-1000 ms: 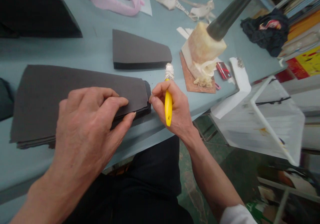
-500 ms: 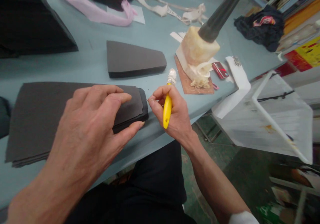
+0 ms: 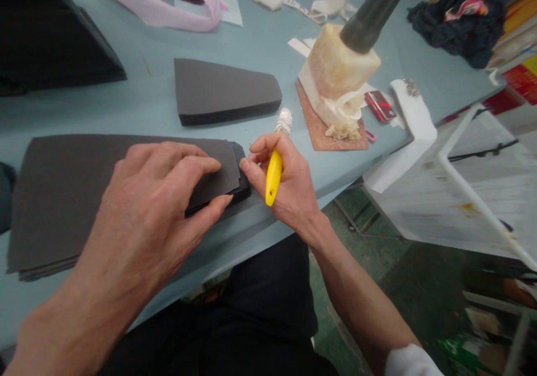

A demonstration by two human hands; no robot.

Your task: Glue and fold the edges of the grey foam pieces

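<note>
My left hand [image 3: 155, 197] lies over a stack of dark grey tapered sheets [image 3: 71, 186], fingers on top and thumb spread out along the near edge. Its fingers are apart. In my right hand [image 3: 289, 183] is a brush with a yellow handle [image 3: 274, 177], its whitish, caked head pointing away from me. The right thumb and fingertips are at the narrow right end of the stack, where the sheet edges are slightly staggered; whether they pinch a sheet I cannot tell. Beyond the hands lies a smaller stack of grey tapered pieces [image 3: 226, 90].
A yellowish glue-crusted container [image 3: 342, 65] with a dark tube-like shaft stands on a brown board [image 3: 310, 121]. Beside it are a red box [image 3: 380, 106] and a white strip [image 3: 413, 107]. Pink cloth [image 3: 168, 12] lies at the back; a white plastic bin [image 3: 470, 191] stands right of the table.
My right hand with the brush has moved slightly left, its thumb now at the stack's end. My left hand stays on the stack. The view has shifted a little.
</note>
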